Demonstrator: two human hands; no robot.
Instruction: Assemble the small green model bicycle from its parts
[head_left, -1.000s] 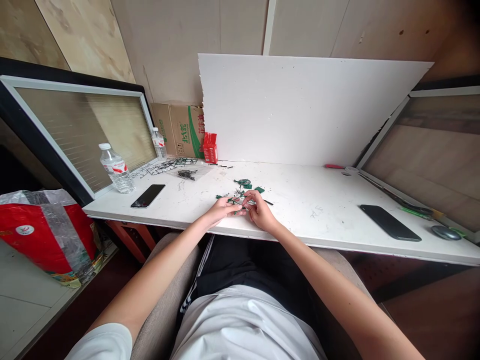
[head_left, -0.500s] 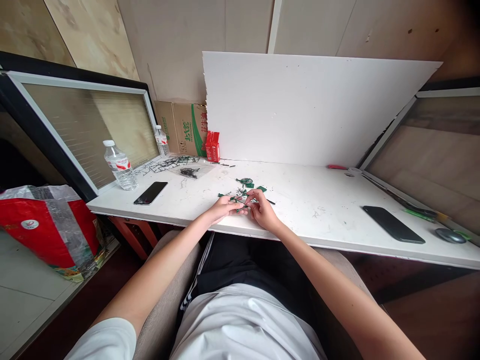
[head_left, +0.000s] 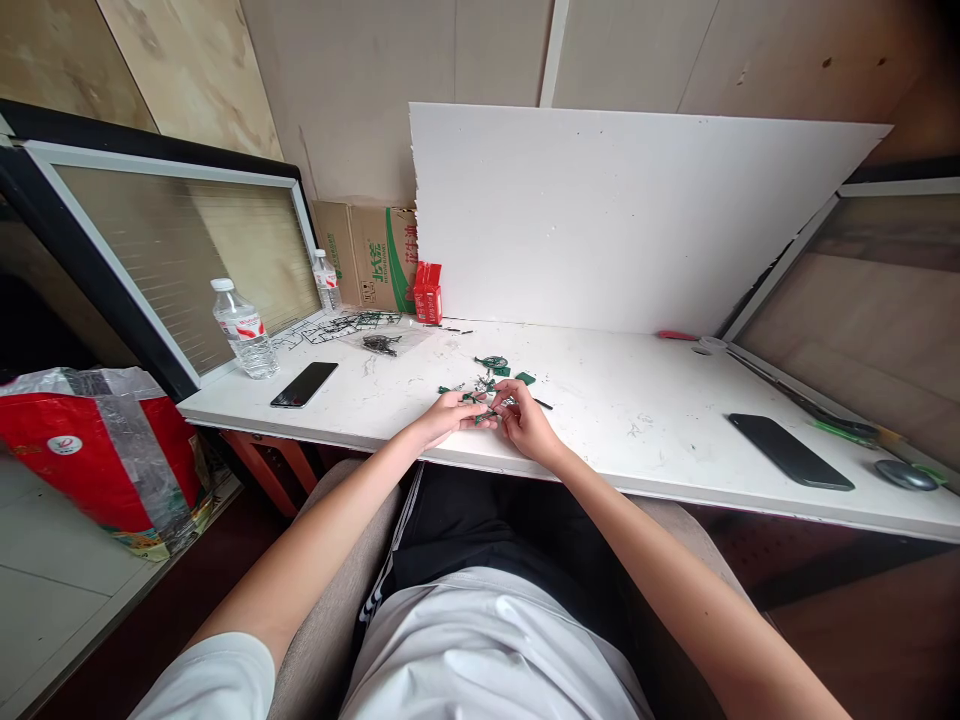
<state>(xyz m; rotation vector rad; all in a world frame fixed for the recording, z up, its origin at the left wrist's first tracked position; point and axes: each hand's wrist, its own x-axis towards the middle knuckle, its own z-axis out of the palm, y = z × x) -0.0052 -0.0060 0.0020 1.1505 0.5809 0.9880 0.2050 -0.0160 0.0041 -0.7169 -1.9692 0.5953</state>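
My left hand pinched a brittle-looking green part, best held mid-length. I couldn't tell what my curled right hand held.

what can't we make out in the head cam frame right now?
All in the head view:
Green piece in the grip of the left hand: full shape, partly covered by fingers.
Right hand: too small to tell what its fingertips hold, if anything.
Black pieces in the clear bag: too small and tangled to count.
Cardboard box: lower right corner, behind the red carton.
Red bag: cut off by the left edge.
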